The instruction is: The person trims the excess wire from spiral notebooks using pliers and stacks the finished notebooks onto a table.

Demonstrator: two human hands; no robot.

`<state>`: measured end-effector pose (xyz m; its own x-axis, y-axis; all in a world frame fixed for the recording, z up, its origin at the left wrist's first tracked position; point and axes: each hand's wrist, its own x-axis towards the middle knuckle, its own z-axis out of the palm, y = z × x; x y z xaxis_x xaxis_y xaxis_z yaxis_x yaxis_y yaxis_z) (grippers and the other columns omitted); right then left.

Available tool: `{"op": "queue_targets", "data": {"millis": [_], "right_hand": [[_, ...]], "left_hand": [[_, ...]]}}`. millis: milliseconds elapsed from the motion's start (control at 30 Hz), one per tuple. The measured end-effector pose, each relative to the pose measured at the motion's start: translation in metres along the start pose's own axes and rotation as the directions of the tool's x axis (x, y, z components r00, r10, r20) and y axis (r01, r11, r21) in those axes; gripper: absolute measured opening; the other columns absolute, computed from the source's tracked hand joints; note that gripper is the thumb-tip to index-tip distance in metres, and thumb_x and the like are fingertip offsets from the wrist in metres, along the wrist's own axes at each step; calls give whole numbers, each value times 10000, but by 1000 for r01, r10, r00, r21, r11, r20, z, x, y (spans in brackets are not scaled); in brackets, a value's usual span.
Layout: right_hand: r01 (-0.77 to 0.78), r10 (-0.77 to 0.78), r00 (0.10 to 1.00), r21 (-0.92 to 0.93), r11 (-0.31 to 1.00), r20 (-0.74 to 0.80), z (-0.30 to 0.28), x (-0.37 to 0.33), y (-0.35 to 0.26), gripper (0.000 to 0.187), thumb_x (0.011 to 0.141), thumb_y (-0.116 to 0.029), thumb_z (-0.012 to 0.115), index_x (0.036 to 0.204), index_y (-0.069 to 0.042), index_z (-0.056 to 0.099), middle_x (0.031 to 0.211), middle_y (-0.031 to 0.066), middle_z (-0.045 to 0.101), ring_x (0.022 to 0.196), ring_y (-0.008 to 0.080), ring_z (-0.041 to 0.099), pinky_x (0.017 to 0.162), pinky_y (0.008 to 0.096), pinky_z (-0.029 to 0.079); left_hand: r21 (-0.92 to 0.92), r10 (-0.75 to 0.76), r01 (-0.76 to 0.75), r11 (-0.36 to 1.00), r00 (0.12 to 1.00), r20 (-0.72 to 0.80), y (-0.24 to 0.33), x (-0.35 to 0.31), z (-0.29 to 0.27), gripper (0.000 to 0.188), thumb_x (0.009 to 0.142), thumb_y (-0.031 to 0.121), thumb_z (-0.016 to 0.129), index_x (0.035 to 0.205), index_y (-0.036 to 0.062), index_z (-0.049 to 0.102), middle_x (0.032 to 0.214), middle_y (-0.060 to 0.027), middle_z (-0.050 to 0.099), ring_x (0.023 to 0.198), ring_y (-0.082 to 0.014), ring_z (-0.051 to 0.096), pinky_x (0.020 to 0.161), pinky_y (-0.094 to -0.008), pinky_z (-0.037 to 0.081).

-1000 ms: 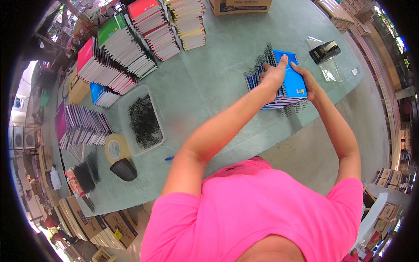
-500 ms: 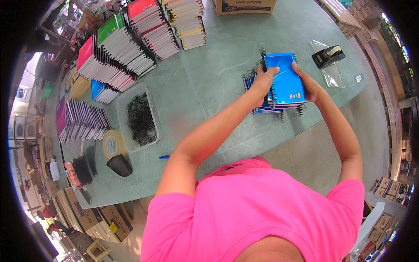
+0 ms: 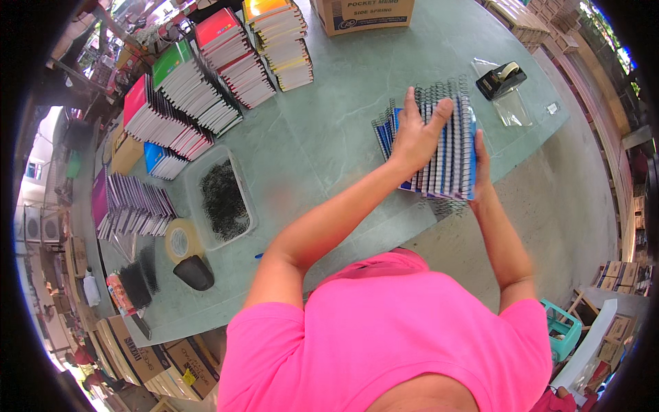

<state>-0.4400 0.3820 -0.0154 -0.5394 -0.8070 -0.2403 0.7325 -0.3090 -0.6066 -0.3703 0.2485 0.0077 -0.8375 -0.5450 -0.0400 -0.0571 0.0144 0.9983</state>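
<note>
Between my hands, at the right part of the table, is a bundle of blue spiral notebooks [image 3: 445, 161]. The notebooks stand on edge side by side with their coil bindings upward, and loose coil ends stick out past their far and near ends. My left hand [image 3: 419, 141] grips the bundle from the left, its thumb lying over the bindings. Against the blue cover on the right side presses my right hand [image 3: 482, 163], its fingers partly hidden. More blue notebooks [image 3: 386, 130] with long coil ends lie at the bundle's left.
A black tape dispenser [image 3: 500, 81] sits beyond the bundle at right. Stacks of red notebooks [image 3: 237, 58], green notebooks [image 3: 195, 86] and purple notebooks [image 3: 137, 204] line the left side. Nearer are a clear tub of black coils [image 3: 225, 196] and a tape roll [image 3: 180, 242]. A carton [image 3: 364, 17] stands at the back.
The notebook bundle has turned from cover-up to standing on edge, bindings up. My left hand has shifted from the top cover to the bundle's left side; my right hand is lower along the right side.
</note>
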Motion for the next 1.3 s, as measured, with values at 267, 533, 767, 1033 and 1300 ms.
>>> {"op": "queue_targets", "data": {"millis": [267,533,767,1033,1300], "right_hand": [[8,-12,998,72,997,57,41,-19,65,695,845,-546,374,1322,-51,274,1276,131,416,1135,256,450,974,389,354],[-89,67,990,185,979,122,64,-14,140,659,774,-421,555,1268,-38,348,1168,143,500,1021,295,522,899,435,414],[-241,183,935,167,956,304,89,-3,192,726,769,-505,514,1297,-48,314,1210,151,467,1081,284,488,906,423,410],[-317,193,903,293,902,383,103,22,248,688,778,-523,491,1250,-33,389,1195,138,490,1048,268,508,919,408,401],[-200,4,901,408,891,434,65,46,281,599,829,-498,426,1203,-30,445,1155,123,526,1016,249,528,883,392,430]], "left_hand": [[587,163,-208,783,978,130,42,-51,-51,729,769,673,370,1349,243,274,1339,-326,183,1261,-447,173,985,-507,234],[775,151,-55,630,987,-53,16,-86,-106,585,837,589,312,1319,259,344,1316,-307,255,1210,-453,266,951,-523,267],[906,486,-149,396,871,-69,17,-125,-160,569,859,559,282,1316,226,345,1316,-257,295,1210,-413,276,990,-494,209],[608,497,-227,761,806,-321,16,-201,-254,366,866,242,459,1175,45,459,1175,-186,445,1120,-319,398,946,-385,300],[926,171,-293,239,951,257,-134,-277,-255,464,705,142,613,1136,23,487,1082,-208,467,1024,-358,440,849,-436,368]]}}
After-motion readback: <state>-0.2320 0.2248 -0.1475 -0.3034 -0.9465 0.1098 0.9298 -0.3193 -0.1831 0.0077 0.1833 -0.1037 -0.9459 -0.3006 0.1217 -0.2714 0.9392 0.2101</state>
